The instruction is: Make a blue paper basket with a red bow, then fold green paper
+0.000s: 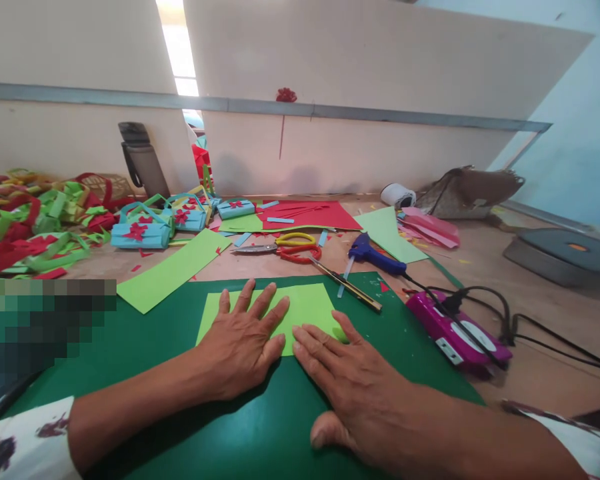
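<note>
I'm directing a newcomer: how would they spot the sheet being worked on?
Find the big dark green mat in the foreground. On its far part lies a light green sheet, with the left hand and right hand touching it. Unlike the light green piece farther left, it has hands on it.

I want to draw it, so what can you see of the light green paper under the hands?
The light green paper is a plain, straight-edged sheet, perhaps thin card. It lies on the dark green mat. The left hand spreads over its left part; the right hand rests its fingers on the near right part. They hide some of it.
</note>
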Demonstrator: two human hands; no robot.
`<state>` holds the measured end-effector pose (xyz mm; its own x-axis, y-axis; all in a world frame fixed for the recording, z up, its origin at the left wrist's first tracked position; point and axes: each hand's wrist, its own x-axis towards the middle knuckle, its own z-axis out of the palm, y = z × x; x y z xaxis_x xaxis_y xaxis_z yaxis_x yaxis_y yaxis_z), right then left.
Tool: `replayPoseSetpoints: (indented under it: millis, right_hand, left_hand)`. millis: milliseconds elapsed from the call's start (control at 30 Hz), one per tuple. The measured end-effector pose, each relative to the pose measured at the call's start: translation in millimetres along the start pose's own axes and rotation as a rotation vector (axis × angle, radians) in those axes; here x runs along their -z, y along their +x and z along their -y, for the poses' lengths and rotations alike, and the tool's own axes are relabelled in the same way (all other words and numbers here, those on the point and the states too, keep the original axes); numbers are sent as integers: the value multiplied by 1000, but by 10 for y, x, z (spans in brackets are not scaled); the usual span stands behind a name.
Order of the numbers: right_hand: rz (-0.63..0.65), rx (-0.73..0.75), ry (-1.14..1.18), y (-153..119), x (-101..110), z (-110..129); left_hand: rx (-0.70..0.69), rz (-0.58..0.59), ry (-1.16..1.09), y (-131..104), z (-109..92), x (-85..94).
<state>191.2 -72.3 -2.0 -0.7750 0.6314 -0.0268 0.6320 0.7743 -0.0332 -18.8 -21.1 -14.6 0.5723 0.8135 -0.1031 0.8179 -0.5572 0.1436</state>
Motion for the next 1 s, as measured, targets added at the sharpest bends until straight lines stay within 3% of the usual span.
replayPoseSetpoints:
  millis: [133, 333, 467, 600, 700, 867, 1000]
  right_hand:
    - [-110, -103, -107, -242, -59, -142]
    - [-199, -136, -261, -479, -76, -236]
    - [-261, -197, -235, -344, 38, -206]
    - [-249, -56, -110, -45, 94, -122]
    - [-219, 19, -47, 116, 8, -69]
    - [-227, 73, -91, 134, -157, -74]
    - [-216, 89, -104, 104, -157, -107]
  left_hand:
    - [-4, 3, 8, -6, 6, -23]
    - [-3, 7, 4, -1, 16, -21]
    - [-15, -7, -7, 2, 16, -29]
    - [-3, -5, -7, 6, 1, -14]
    - [2, 4, -10, 9, -11, 7]
    - [4, -10, -25, 14, -11, 0]
    - [-3, -17, -4, -10, 34, -18]
